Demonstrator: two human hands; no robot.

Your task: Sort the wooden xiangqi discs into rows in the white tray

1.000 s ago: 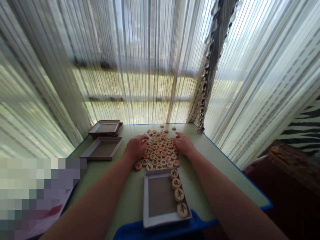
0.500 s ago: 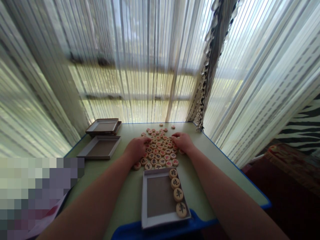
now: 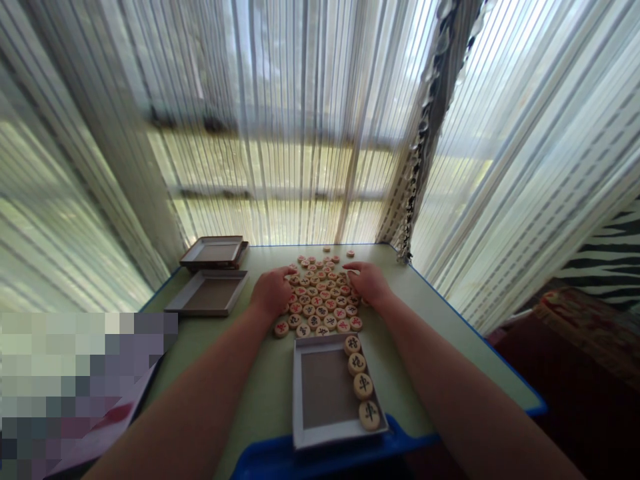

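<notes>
- Our left hand point(image 3: 273, 292): at the left edge of the pieces point(image 3: 321, 311), grip loosely parted, nothing clearly held; we can't tell if the fingertips touch any.
- Our right hand point(image 3: 370, 283): at the right edge, index finger stretched out, grip loose, nothing clearly held; contact unclear.
- Pieces: round, pale, red or black marks, loose cluster on the green desk point(image 3: 445, 353) between our hands; two point(image 3: 351, 253) lie apart at the far end.
- Near box point(image 3: 298, 400): shallow, between our forearms, just in front of the cluster; four black-marked pieces point(image 3: 363, 386) in a row along its right wall.
- Left side of desk: we see another shallow box point(image 3: 235, 300), stacked boxes point(image 3: 215, 250) behind it.
- Striped curtains point(image 3: 300, 80) past the far edge.
</notes>
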